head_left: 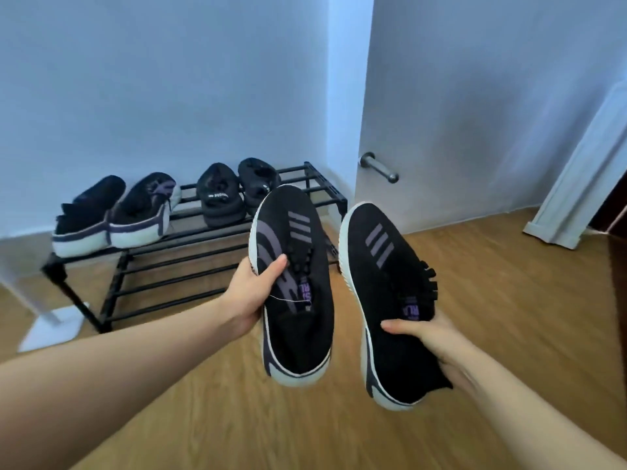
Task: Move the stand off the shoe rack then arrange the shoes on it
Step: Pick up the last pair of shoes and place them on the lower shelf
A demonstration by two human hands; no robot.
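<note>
Shoe rack (210,252): black metal, two tiers of parallel bars, standing on the wood floor (271,418) against the pale blue wall (152,79).

On the rack's top tier, left end: one pair of black sneakers (112,215) with white soles, side by side, heels toward the camera.

On the rack's top tier, middle: one pair of black slippers (234,191), side by side, touching.

In front of the rack's right end, held in the air above the floor: one pair of black sneakers with white soles and three grey stripes, toes pointing toward the rack.
- Left sneaker (291,283): gripped by the left hand (251,296), fingers clenched round its inner edge, thumb lying on the laces.
- Right sneaker (390,300): gripped by the right hand (431,340), fingers wrapped over its tongue and collar, thumb across the upper.

Lower tier of the rack: bare bars visible.

Left of the rack, on the floor: white stand (51,327), flat base and upright post, just beside the rack's front left leg.

Right of the rack: white door (475,113) with a metal handle (378,169).
</note>
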